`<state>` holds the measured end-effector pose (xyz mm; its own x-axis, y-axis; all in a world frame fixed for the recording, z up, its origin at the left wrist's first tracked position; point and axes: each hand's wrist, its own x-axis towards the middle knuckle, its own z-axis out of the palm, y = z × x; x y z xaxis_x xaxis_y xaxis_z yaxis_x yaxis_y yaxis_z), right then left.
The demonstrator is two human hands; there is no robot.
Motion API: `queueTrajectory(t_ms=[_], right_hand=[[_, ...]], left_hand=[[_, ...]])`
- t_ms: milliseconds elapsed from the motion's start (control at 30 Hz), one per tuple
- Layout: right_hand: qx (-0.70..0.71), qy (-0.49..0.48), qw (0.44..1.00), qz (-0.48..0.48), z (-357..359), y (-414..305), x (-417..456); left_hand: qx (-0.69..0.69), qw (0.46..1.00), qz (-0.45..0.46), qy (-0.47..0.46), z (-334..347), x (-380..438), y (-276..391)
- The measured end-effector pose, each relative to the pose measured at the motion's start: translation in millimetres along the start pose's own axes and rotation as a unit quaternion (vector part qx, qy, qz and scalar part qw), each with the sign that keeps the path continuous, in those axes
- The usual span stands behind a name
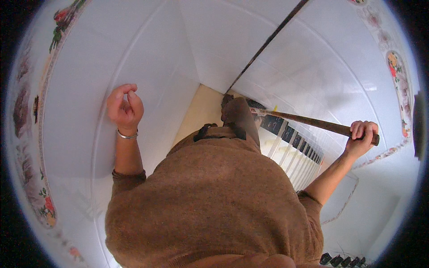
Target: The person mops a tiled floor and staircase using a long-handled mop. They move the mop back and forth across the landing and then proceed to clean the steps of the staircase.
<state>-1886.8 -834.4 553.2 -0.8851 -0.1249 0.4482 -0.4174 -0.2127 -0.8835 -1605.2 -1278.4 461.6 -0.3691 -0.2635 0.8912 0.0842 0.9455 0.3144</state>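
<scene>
My right hand (363, 135) grips a long wooden handle (311, 123) close to its upper end. The handle slants down to the left, towards the floor by my leg, and its lower part (259, 111) looks whitish and stained. A dark mass (255, 103) lies at its foot, partly hidden behind my knee, and I cannot tell what it is. My left hand (125, 105) is raised in front of the white wall panel (83, 100), thumb and forefinger meeting in a ring with nothing seen between them. A silver bangle (127, 134) circles that wrist.
Stairs (285, 147) with pale treads and black patterned bands run along my right. A cream floor (197, 107) lies ahead, between glossy white walls. One dark narrow strip (268, 42) runs down to the corner. Floral borders (397, 77) edge the walls.
</scene>
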Motion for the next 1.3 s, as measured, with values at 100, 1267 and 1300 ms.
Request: queueTrajectory(t_ms=[100,1267,1300], right_hand=[[0.001,-0.006,1.0,-0.002,3,-2,-1],[-0.023,0.086,0.995,-0.047,5,0,-1],[-0.024,0.083,0.995,-0.04,5,0,-3]], left_hand=[[0.016,1.0,0.02,0.011,3,4,0],[0.043,0.995,0.087,-0.031,-7,7,-8],[0.04,0.995,0.085,-0.038,-8,4,-7]])
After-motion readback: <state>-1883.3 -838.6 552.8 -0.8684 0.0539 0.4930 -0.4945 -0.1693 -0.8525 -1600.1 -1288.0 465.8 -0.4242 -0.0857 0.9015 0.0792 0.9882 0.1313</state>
